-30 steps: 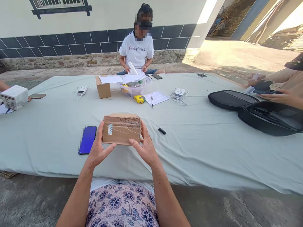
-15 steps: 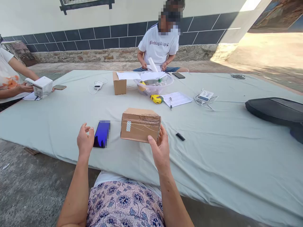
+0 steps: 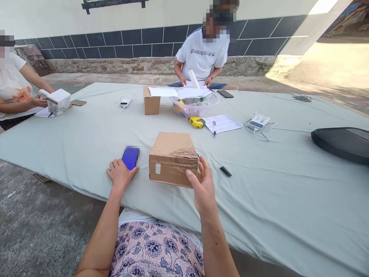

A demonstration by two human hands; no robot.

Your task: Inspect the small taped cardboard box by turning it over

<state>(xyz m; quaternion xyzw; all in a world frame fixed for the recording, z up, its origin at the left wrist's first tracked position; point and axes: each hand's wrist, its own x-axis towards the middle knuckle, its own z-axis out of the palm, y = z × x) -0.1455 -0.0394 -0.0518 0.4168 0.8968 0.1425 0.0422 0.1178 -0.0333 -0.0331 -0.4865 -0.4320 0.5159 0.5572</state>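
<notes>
A taped brown cardboard box point(image 3: 173, 157) rests on the pale green cloth point(image 3: 86, 146) in front of me. My right hand point(image 3: 203, 188) grips its near right corner, thumb on the front face and fingers behind. My left hand point(image 3: 120, 174) lies on the near end of a phone with a lit blue screen point(image 3: 130, 157), just left of the box, fingers curled over the phone's edge.
A small black object point(image 3: 225, 171) lies right of the box. Farther off are a smaller cardboard box point(image 3: 152, 103), a clear bowl point(image 3: 196, 105), a yellow tape measure point(image 3: 197, 122), papers with a pen point(image 3: 221, 124), a black case point(image 3: 343, 142). One person sits opposite, another at left holds a white device point(image 3: 58, 102).
My left hand let go of the box, moved left and came down onto the phone. My right hand alone now holds the box, which has settled onto the cloth. The view swung left.
</notes>
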